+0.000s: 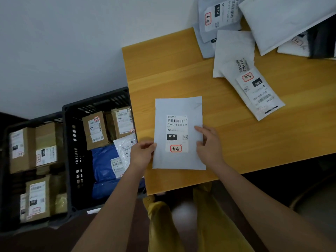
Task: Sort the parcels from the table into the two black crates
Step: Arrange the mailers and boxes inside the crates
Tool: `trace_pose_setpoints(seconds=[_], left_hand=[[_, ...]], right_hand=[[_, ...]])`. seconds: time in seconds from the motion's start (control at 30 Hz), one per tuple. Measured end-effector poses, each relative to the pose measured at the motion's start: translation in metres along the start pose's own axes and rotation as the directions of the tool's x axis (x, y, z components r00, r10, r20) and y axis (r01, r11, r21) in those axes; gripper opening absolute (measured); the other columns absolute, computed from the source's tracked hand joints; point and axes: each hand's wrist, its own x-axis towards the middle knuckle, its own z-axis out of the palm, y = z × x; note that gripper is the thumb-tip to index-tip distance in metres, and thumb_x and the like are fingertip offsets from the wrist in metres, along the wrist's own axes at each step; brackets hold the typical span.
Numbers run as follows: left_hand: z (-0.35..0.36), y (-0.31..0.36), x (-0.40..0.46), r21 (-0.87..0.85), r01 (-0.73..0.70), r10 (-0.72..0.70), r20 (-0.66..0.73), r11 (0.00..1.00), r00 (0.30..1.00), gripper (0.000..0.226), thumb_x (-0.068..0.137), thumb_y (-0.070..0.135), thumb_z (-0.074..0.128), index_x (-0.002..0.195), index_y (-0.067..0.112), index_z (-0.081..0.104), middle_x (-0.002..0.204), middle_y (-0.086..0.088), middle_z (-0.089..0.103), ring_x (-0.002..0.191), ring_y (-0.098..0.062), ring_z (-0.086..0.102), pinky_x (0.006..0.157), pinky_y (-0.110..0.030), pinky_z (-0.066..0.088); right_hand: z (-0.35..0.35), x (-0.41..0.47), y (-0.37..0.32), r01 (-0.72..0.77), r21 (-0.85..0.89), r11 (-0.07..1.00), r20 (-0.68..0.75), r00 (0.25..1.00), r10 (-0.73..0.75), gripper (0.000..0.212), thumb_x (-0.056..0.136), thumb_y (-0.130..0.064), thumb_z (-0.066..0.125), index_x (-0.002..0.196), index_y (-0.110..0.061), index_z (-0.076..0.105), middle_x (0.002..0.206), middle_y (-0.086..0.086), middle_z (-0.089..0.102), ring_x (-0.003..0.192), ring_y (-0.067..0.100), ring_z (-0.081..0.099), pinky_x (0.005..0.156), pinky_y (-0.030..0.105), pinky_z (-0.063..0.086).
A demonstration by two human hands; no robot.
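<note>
A flat grey mailer envelope (pixel 179 132) lies near the front edge of the wooden table (pixel 163 70), label up, with "010" printed in a black box and a red-framed stamp below it. The left hand (pixel 143 154) pinches its left edge low down, thumb on top. The right hand (pixel 209 142) grasps the right edge, thumb over the face and fingers apparently tucked beneath. Whether the envelope is lifted clear of the table or only resting on it cannot be told from this view.

It looks thin and light, soft enough to bend or sag if held by one corner, and its smooth plastic skin is probably a little slippery. A hold on both long edges, as here, suits it; for carrying one-handed, a pinch at mid-edge should keep it from flopping.

To the left, lower than the table, stand two black crates. The near crate (pixel 71 160) just beside the table holds cardboard boxes, a blue bag (pixel 103 166) and a white mailer. The far-left crate (pixel 5 142) holds brown boxes. More white and grey mailers (pixel 236 51) lie heaped at the far right of the table, one marked "060" (pixel 258 93).
</note>
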Motion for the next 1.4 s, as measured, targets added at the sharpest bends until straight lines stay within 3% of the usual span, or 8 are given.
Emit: trace_pose_setpoints(seconds=[0.27, 0.5, 0.67, 0.8, 0.9, 0.97, 1.13, 1.4], left_hand=[[-0.099, -0.016, 0.018, -0.048, -0.1, 0.096, -0.065, 0.994, 0.993, 0.007, 0.09, 0.005, 0.066, 0.096, 0.007, 0.069, 0.086, 0.001, 0.068, 0.071, -0.009, 0.061, 0.055, -0.013, 0.048], [-0.23, -0.06, 0.039, 0.069, -0.068, 0.079, -0.168, 0.995, 0.983, 0.016, 0.089, -0.003, 0.065, 0.089, 0.013, 0.062, 0.088, -0.009, 0.065, 0.075, -0.019, 0.06, 0.071, -0.034, 0.055], [-0.28, -0.095, 0.055, 0.384, -0.11, 0.173, -0.134, 0.917, 0.976, 0.019, 0.09, -0.004, 0.057, 0.097, 0.014, 0.062, 0.089, -0.003, 0.06, 0.085, -0.021, 0.058, 0.075, -0.035, 0.051], [-0.281, -0.122, 0.072, 0.503, -0.073, 0.138, -0.092, 0.861, 0.986, 0.022, 0.09, -0.006, 0.052, 0.095, 0.003, 0.072, 0.091, 0.0, 0.059, 0.087, -0.014, 0.055, 0.078, -0.025, 0.045], [-0.27, -0.146, 0.092, 0.552, -0.049, 0.106, -0.073, 0.833, 0.992, 0.027, 0.09, -0.003, 0.051, 0.067, 0.007, 0.061, 0.071, 0.0, 0.055, 0.063, -0.01, 0.05, 0.056, -0.013, 0.041], [-0.261, -0.165, 0.109, 0.588, -0.006, 0.064, -0.078, 0.809, 0.995, 0.029, 0.088, -0.002, 0.048, 0.061, -0.001, 0.058, 0.066, -0.012, 0.058, 0.059, -0.016, 0.052, 0.058, -0.024, 0.046], [-0.244, -0.203, 0.137, 0.795, 0.009, -0.007, -0.006, 0.606, 1.0, 0.022, 0.092, 0.011, 0.052, 0.108, -0.002, 0.059, 0.124, -0.017, 0.041, 0.118, -0.03, 0.042, 0.087, -0.032, 0.043], [-0.237, -0.223, 0.168, 0.814, -0.116, -0.139, 0.234, 0.569, 0.962, 0.051, 0.09, 0.014, 0.053, 0.138, 0.009, 0.038, 0.142, -0.011, 0.034, 0.126, -0.031, 0.031, 0.104, -0.036, 0.032]], right_hand=[[0.08, -0.036, -0.046, 0.102, 0.022, 0.995, -0.045, 0.994, -0.101, 0.04, 0.095, 0.008, 0.049, 0.127, -0.012, 0.062, 0.126, -0.007, 0.045, 0.097, 0.004, 0.051, 0.078, 0.003, 0.045], [0.204, -0.08, -0.078, 0.232, -0.075, 0.97, 0.189, 0.958, -0.214, 0.044, 0.095, 0.01, 0.047, 0.136, -0.003, 0.053, 0.139, -0.003, 0.041, 0.122, 0.002, 0.038, 0.095, -0.007, 0.025], [0.267, -0.094, -0.07, 0.225, -0.279, 0.934, 0.441, 0.894, -0.083, 0.062, 0.091, 0.009, 0.051, 0.149, -0.006, 0.036, 0.158, 0.002, 0.025, 0.145, 0.018, 0.024, 0.117, 0.022, 0.022], [0.293, -0.087, -0.042, 0.211, -0.43, 0.878, 0.568, 0.819, 0.081, 0.074, 0.091, 0.005, 0.051, 0.156, -0.01, 0.019, 0.164, -0.001, 0.008, 0.149, 0.015, 0.008, 0.108, 0.013, 0.007], [0.314, -0.076, -0.017, 0.215, -0.472, 0.855, 0.605, 0.784, 0.137, 0.075, 0.089, 0.003, 0.051, 0.155, -0.01, 0.019, 0.164, 0.0, 0.01, 0.149, 0.017, 0.012, 0.114, 0.017, 0.009], [0.33, -0.066, 0.002, 0.237, -0.507, 0.829, 0.638, 0.75, 0.175, 0.076, 0.089, 0.0, 0.052, 0.156, -0.01, 0.016, 0.164, -0.001, 0.006, 0.149, 0.019, 0.013, 0.121, 0.025, 0.012], [0.356, -0.045, 0.05, 0.388, -0.69, 0.611, 0.656, 0.692, 0.302, 0.081, 0.097, -0.022, 0.053, 0.156, -0.039, 0.0, 0.161, -0.012, -0.023, 0.149, 0.031, -0.011, 0.12, 0.053, 0.004], [0.371, -0.035, 0.073, 0.447, -0.75, 0.487, 0.634, 0.694, 0.341, 0.085, 0.096, -0.017, 0.056, 0.149, -0.057, 0.003, 0.153, -0.014, -0.041, 0.143, 0.037, -0.032, 0.112, 0.07, -0.008]])
